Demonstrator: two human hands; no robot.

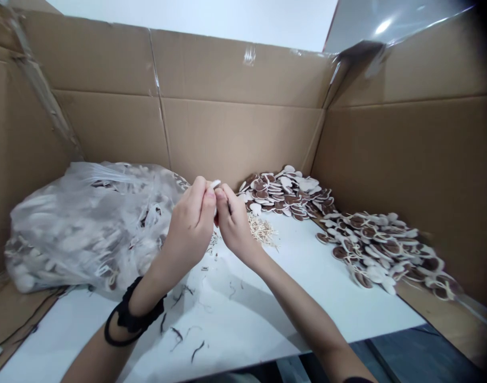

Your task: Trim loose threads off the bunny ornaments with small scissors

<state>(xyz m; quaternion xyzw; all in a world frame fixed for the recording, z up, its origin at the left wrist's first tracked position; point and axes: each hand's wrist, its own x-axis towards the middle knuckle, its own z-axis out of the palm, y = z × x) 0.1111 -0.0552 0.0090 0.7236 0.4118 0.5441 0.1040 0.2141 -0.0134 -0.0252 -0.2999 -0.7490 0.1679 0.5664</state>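
My left hand [191, 223] and my right hand [232, 221] meet above the middle of the white sheet [299, 298], fingers pinched together on one small white piece [214, 184] held between them. A black band [129, 319] wraps my left wrist. Just behind my right hand lies a little heap of thin pale sticks [262, 230]. Beyond it sits a pile of flat brown-and-white pieces [285, 194].
A clear plastic bag [87, 223] full of similar pieces fills the left side. A second pile of brown-and-white pieces with loops [382, 247] lies at the right. Tall cardboard walls [235, 127] enclose the space. Dark thread scraps [179, 335] litter the sheet near me.
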